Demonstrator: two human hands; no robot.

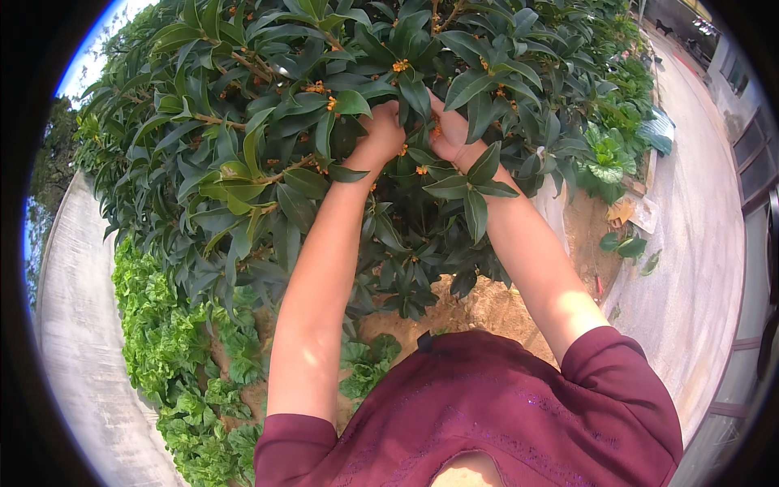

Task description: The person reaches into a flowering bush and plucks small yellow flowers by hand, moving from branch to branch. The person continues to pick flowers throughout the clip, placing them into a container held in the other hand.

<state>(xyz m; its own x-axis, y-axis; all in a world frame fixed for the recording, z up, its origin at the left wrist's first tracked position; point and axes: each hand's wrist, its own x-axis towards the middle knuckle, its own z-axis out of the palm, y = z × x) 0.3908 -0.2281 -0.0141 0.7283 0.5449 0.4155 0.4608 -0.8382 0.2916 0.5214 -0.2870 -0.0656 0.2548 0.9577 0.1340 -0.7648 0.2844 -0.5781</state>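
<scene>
A dense osmanthus bush (292, 122) with dark, glossy leaves fills the upper middle of the view. Small orange flower clusters (400, 66) grow along its twigs. Both my arms reach into the foliage. My left hand (383, 131) is bent at the wrist among the leaves, its fingertips largely hidden. Just to its right, my right hand (449, 129) is turned palm inward, with an orange flower cluster (436, 128) against it. Leaves cover parts of both hands, so what the fingers grip cannot be made out.
Leafy green vegetables (158, 329) grow at lower left beside a concrete wall or path (79, 274). Bare soil (487, 304) lies under the bush. On the right are a pale concrete path (681, 243), a red-handled tool (599, 285) and a building with windows (751, 146).
</scene>
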